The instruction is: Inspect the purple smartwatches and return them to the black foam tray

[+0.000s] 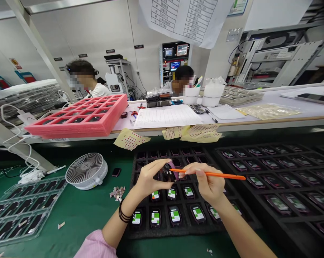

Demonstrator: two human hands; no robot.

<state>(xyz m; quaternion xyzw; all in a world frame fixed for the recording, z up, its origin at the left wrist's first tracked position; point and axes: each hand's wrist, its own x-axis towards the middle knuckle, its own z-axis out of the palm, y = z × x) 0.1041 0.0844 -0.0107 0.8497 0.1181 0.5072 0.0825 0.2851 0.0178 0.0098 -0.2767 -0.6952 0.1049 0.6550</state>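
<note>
My left grip (150, 178) is closed on a small dark watch body (167, 172), my right grip (206, 181) on a slim orange stick (221, 175), above a black foam tray (162, 233) with green-labelled near rows, unlabelled far rows.

Dark device (167, 172) in left hand (151, 179) mostly obscured by grip; wall chart (185, 18) cut off by top edge, illegible.

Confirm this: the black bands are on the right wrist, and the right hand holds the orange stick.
Wrong on one point: the black bands are on the left wrist, as the head view shows. The right hand does hold the orange stick.
</note>
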